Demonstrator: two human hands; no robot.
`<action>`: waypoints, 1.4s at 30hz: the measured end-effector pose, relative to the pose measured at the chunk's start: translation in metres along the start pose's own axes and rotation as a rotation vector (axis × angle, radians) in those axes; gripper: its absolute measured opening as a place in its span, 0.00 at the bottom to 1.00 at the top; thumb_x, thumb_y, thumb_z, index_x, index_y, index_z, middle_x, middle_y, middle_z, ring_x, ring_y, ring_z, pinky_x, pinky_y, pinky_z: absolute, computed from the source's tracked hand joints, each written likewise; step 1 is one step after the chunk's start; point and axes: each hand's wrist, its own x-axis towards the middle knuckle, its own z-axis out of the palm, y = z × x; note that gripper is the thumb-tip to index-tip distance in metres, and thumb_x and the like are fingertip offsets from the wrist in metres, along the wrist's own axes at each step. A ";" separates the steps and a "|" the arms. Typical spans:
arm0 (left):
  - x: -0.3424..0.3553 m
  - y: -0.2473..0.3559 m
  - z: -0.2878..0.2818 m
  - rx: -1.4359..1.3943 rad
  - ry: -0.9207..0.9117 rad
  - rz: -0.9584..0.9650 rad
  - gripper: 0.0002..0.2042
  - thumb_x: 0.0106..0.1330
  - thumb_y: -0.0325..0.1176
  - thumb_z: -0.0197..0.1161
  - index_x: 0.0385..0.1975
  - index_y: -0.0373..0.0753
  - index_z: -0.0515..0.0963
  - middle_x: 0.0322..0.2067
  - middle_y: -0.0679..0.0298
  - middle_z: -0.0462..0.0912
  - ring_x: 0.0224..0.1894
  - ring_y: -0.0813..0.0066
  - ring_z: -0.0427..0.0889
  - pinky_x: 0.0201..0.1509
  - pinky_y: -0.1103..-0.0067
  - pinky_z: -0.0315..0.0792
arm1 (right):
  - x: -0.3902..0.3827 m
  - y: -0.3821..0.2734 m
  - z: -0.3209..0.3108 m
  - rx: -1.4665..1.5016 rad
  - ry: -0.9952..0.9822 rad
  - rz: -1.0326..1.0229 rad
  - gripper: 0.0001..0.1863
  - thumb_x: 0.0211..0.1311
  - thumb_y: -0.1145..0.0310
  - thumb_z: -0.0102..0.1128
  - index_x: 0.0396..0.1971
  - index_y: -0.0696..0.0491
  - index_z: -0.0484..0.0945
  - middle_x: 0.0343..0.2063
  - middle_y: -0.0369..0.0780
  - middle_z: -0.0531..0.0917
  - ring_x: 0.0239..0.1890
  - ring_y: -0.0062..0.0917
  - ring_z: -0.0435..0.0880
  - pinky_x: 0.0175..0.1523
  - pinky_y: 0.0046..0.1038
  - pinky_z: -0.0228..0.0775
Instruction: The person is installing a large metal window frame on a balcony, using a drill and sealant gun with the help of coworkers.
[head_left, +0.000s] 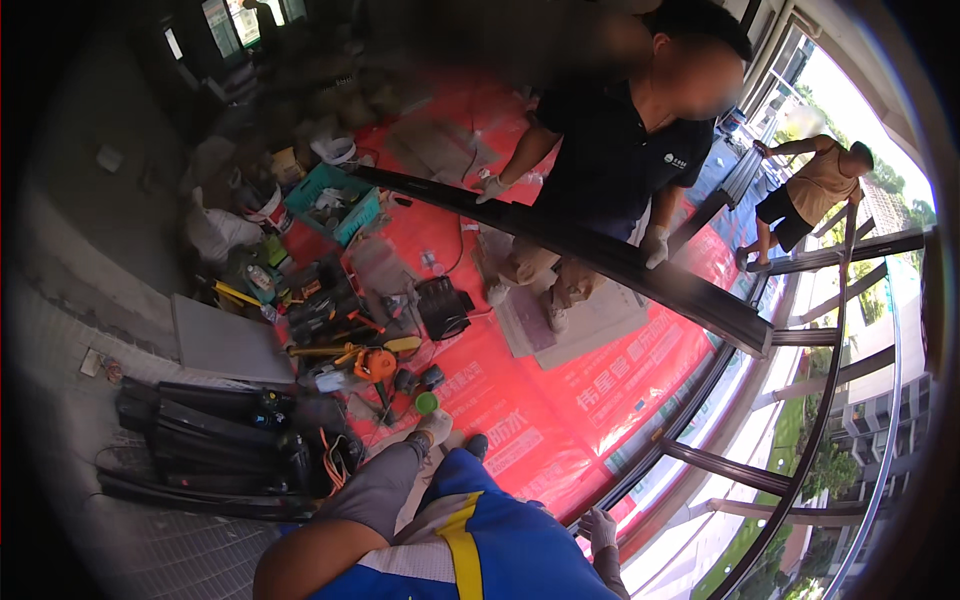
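Your gloved right hand (pixel 600 527) is beside the near end of the long dark metal frame rail (pixel 640 467); your gloved left hand (pixel 435 427) is well left of it, by a green plastic cup-like piece (pixel 427 403). Can't tell whether either grip is clasping anything. If the co-worker (pixel 610 150) loses hold, the long black metal beam (pixel 640 285) could strike the rail.

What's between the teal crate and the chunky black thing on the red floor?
The head view shows a flat greyish-brown sheet and some red floor covering between the teal crate and black thing.
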 end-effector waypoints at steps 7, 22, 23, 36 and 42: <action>0.039 -0.013 0.003 0.103 0.032 0.134 0.15 0.67 0.41 0.53 0.35 0.39 0.83 0.36 0.43 0.85 0.43 0.44 0.86 0.42 0.58 0.79 | -0.018 0.017 0.007 0.025 0.090 0.074 0.21 0.72 0.58 0.57 0.55 0.58 0.74 0.36 0.46 0.84 0.33 0.38 0.86 0.38 0.39 0.83; 0.059 -0.066 0.003 -0.098 -0.117 -0.012 0.16 0.64 0.38 0.54 0.31 0.33 0.84 0.30 0.42 0.85 0.39 0.45 0.87 0.41 0.59 0.78 | 0.031 -0.003 -0.010 0.257 0.049 0.055 0.09 0.69 0.63 0.60 0.36 0.54 0.78 0.21 0.36 0.78 0.19 0.26 0.77 0.22 0.30 0.68; 0.055 -0.062 0.002 -0.118 -0.150 0.014 0.15 0.64 0.38 0.54 0.30 0.34 0.85 0.28 0.46 0.86 0.36 0.49 0.88 0.39 0.61 0.79 | 0.040 -0.009 -0.010 0.186 0.083 0.060 0.10 0.69 0.62 0.60 0.37 0.54 0.79 0.23 0.36 0.79 0.20 0.26 0.78 0.24 0.30 0.70; 0.028 0.100 0.013 -0.086 -0.203 0.066 0.15 0.69 0.39 0.52 0.39 0.35 0.82 0.27 0.59 0.84 0.27 0.67 0.83 0.32 0.71 0.75 | 0.103 -0.089 -0.075 0.405 0.102 -0.080 0.15 0.70 0.62 0.58 0.49 0.57 0.76 0.29 0.40 0.81 0.24 0.27 0.80 0.27 0.28 0.72; 0.040 0.155 0.032 -0.237 -0.171 0.088 0.15 0.70 0.38 0.55 0.41 0.32 0.83 0.32 0.60 0.85 0.32 0.70 0.84 0.37 0.74 0.76 | 0.123 -0.092 -0.113 0.346 0.137 -0.074 0.16 0.71 0.62 0.57 0.52 0.56 0.77 0.31 0.40 0.82 0.25 0.26 0.81 0.28 0.28 0.74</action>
